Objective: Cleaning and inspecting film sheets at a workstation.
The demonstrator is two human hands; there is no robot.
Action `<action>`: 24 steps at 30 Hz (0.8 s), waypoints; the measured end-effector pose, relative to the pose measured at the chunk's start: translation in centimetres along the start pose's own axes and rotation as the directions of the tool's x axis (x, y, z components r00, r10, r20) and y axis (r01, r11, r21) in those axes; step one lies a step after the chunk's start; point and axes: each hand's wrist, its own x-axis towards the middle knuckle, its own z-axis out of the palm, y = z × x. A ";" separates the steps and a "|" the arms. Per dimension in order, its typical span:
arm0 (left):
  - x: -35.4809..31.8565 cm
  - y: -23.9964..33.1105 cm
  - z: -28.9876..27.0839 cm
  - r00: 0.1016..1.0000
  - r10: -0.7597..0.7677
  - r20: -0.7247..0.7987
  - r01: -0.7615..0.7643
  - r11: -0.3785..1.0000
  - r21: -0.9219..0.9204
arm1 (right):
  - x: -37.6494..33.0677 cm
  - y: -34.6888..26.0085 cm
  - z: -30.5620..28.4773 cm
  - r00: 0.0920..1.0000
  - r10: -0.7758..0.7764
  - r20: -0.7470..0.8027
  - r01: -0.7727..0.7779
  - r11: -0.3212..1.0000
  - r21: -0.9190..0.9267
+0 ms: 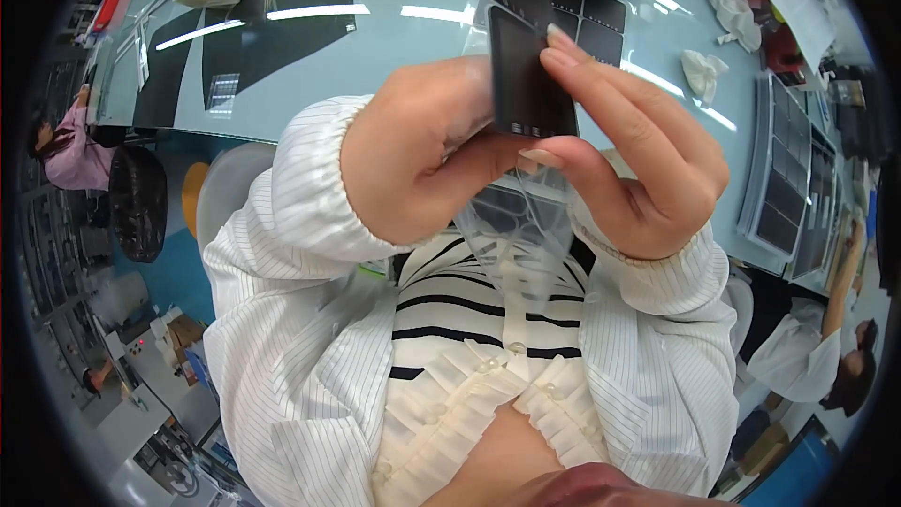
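Holding a small black rectangular panel (527, 75) up close to the camera, w/ both hands closed on it. Left hand (422, 155) is curled, thumb pressed along the panel's lower edge; right hand (629, 155) pinches it from the right side, fingertips (561, 47) on the front face and thumb underneath. Panel is flat, dark, matte-to-slightly-glossy, approx upright, w/ a row of tiny pale marks near the bottom edge. A clear plastic film (526, 225) hangs down from it, crinkled and see-thru, trailing toward the chest.

Behind the hands: a pale blue-grey table (413, 38), smooth and reflective, w/ streaks of ceiling light on it. More black panels (587, 14) lie flat in a grid just behind the held one. Large dark sheets (272, 38) lie at the table's left; crumpled white wipes (706, 70) at right; a grey tray (786, 169) w/ dark square cells further right.

Sleeves are white w/ thin pinstripes, elastic cuffs. Another person in pink (70, 155) sits at far left; one in white (812, 357) at lower right. Room edges bend w/ the lens; shelving and boxes lower left are too small to tell apart.
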 end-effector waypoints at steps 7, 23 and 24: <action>0.2 0.8 0.0 0.987 0.114 0.110 -0.121 0.991 0.055 | 0.1 -1.4 -0.6 0.998 0.017 -0.067 -0.012 0.997 0.073; -7.3 -0.5 -4.4 0.983 -0.083 -0.164 0.048 0.977 -0.210 | -1.3 10.9 0.6 0.799 0.555 -0.231 -0.501 0.827 0.253; -7.5 -0.5 -4.6 0.965 -0.013 -0.260 -0.034 0.984 -0.175 | -1.4 9.6 2.4 0.796 0.589 -0.142 -0.559 0.804 0.203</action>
